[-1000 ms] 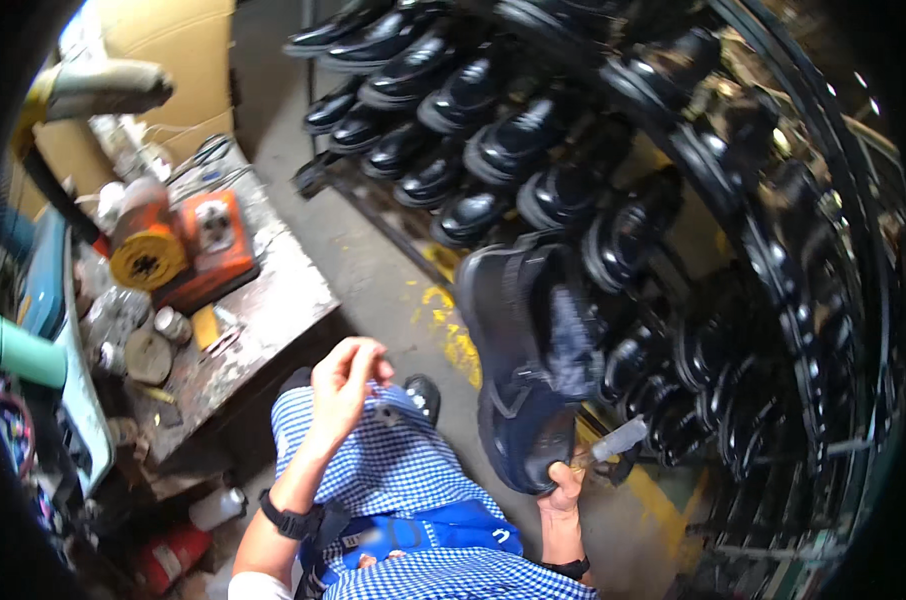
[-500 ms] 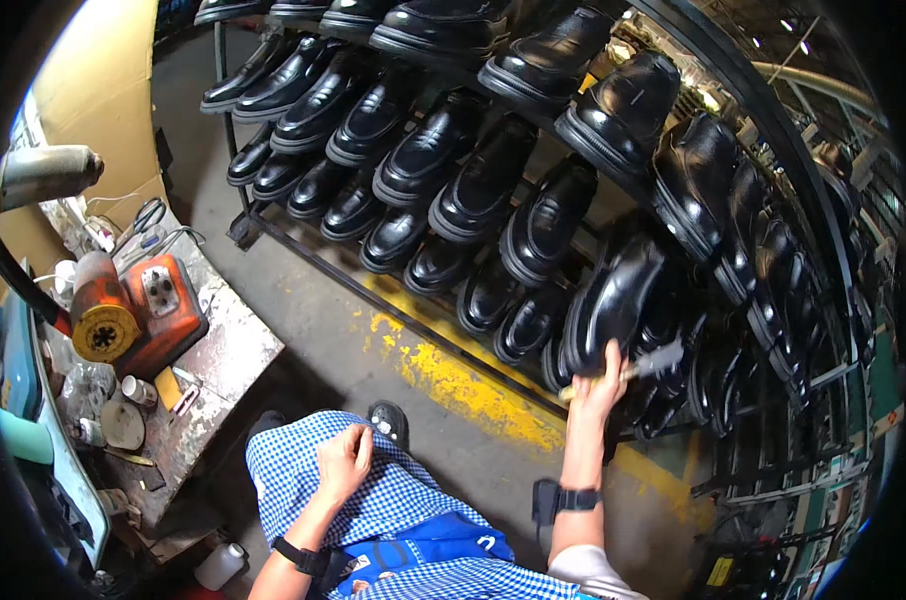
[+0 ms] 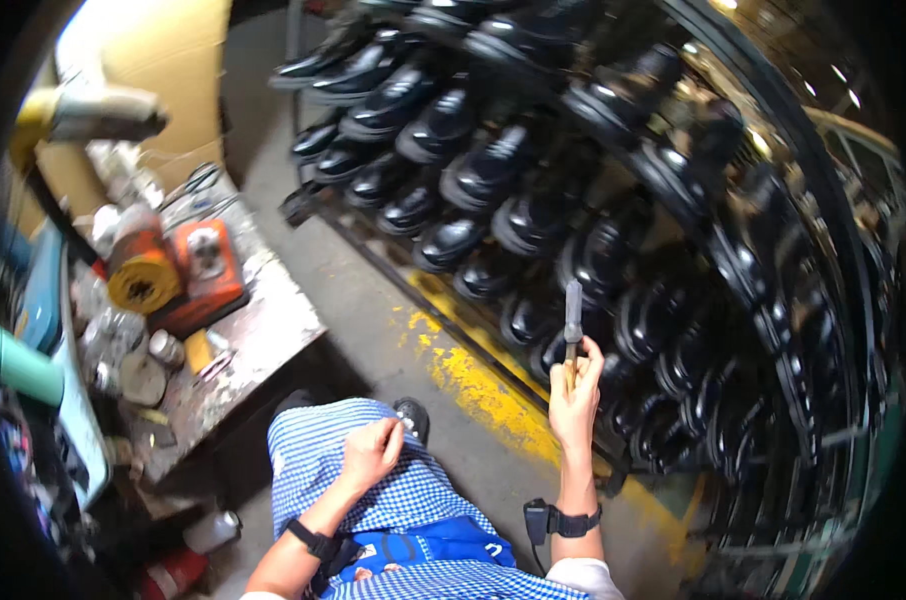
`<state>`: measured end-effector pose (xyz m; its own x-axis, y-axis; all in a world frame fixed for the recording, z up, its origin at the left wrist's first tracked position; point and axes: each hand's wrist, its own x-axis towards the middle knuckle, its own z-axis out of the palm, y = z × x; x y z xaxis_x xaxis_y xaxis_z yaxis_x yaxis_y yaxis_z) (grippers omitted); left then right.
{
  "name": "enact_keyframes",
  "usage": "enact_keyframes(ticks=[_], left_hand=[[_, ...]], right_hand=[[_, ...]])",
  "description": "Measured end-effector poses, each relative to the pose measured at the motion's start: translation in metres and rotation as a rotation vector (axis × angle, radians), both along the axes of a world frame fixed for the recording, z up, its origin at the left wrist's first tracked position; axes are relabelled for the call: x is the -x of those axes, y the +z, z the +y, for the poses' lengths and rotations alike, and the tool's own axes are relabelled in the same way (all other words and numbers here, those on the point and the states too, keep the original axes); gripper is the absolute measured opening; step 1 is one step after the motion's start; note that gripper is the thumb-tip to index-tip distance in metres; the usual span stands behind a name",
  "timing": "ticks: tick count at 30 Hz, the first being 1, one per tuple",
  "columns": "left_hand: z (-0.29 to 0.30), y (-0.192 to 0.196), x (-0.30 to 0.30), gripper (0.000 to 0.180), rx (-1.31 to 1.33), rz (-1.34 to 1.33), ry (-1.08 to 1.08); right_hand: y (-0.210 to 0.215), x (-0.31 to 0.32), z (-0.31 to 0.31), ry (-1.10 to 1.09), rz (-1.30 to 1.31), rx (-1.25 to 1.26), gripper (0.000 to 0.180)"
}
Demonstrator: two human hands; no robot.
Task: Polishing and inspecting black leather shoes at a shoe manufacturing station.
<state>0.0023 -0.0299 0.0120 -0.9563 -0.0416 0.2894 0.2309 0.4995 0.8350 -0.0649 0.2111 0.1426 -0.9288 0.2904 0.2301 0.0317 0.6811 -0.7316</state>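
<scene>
My right hand (image 3: 574,400) grips the wooden handle of a small brush (image 3: 573,325). Its grey head points up and away, in front of the rack. Rows of glossy black shoes (image 3: 490,165) fill the rack beyond, slightly blurred. The nearest shoe (image 3: 593,255) lies just past the brush tip, apart from my fingers. Above the blue checked apron (image 3: 318,450), my left hand (image 3: 373,455) is closed with its fingers curled, and nothing sticks out of it.
On the left stands a worn workbench (image 3: 273,300) with an orange machine (image 3: 208,265), small jars and scissors (image 3: 203,178). A metal lamp-like head (image 3: 108,112) juts over it. The rack's dark lower rail (image 3: 373,255) runs along a yellow floor stripe (image 3: 483,385).
My right hand has come away from a black shoe, drawing slightly left and down. The brush has swung from pointing right to pointing up. The view has shifted; my left hand stays curled.
</scene>
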Motion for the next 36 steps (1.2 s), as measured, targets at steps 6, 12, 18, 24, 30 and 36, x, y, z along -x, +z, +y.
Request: enact_keyframes(ticks=[6,12,18,24,30,36], left_hand=[[-0.014,0.005,-0.003,0.009,-0.364,-0.008,0.064],[-0.088,-0.010,-0.047,0.006,-0.122,0.113,0.343],[-0.099,-0.025,-0.071,0.008,0.054,0.198,0.352],[-0.106,-0.033,-0.067,0.015,0.050,0.119,0.298],[-0.114,-0.038,-0.068,0.016,-0.069,0.053,0.271],[-0.117,-0.046,-0.073,0.017,-0.042,-0.024,0.155]], right_hand=[[-0.020,0.023,-0.087,0.606,-0.292,0.129,0.042],[-0.044,0.038,-0.249,1.282,-0.223,0.104,0.043],[-0.051,0.021,-0.420,1.427,0.184,-0.194,0.033],[-0.077,0.018,-0.519,1.456,0.433,-0.735,0.014],[-0.077,0.017,-0.534,1.451,0.412,-0.855,0.008],[-0.072,0.018,-0.498,1.401,0.049,-0.434,0.026]])
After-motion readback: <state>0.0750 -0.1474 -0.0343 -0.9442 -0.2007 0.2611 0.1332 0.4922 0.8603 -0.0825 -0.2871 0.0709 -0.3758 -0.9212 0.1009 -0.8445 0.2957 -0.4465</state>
